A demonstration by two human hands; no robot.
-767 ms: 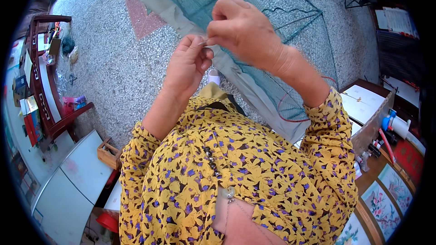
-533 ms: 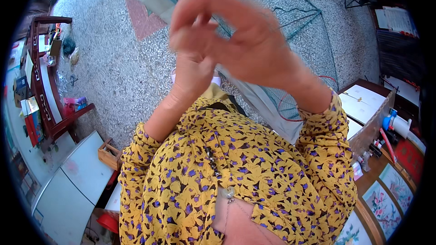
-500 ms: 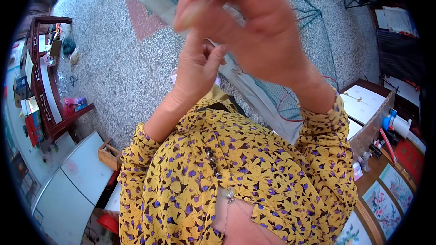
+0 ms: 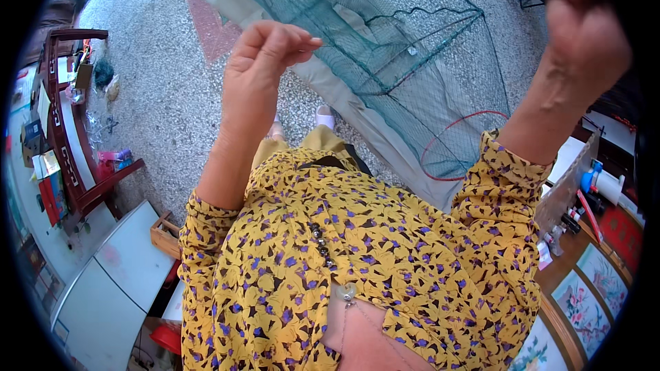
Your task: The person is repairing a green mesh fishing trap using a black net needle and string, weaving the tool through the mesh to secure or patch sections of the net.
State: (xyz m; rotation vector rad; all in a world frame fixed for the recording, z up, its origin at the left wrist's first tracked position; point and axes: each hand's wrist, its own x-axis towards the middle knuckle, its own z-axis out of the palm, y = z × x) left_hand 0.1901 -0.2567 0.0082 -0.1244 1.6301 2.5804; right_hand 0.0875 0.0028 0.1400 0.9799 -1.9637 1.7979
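Head cam: blue-green, dark-edged mesh net on speckled grey floor. L hand above net's L edge, apart; thumb/finger pinched narrow, contents unclear. R hand R of net, blurred; can't tell fingers' state.

Blue-grn net, red hoop, yel shirt w/ purple-blk print

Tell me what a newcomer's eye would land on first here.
The yellow shirt with its dark and violet pattern stands out first, filling the lower middle. Above it, green netting spreads over the speckled floor, with a red hoop right of centre. The hands are wide apart: the left hand pinched, upper left of centre; the right hand raised at upper right.
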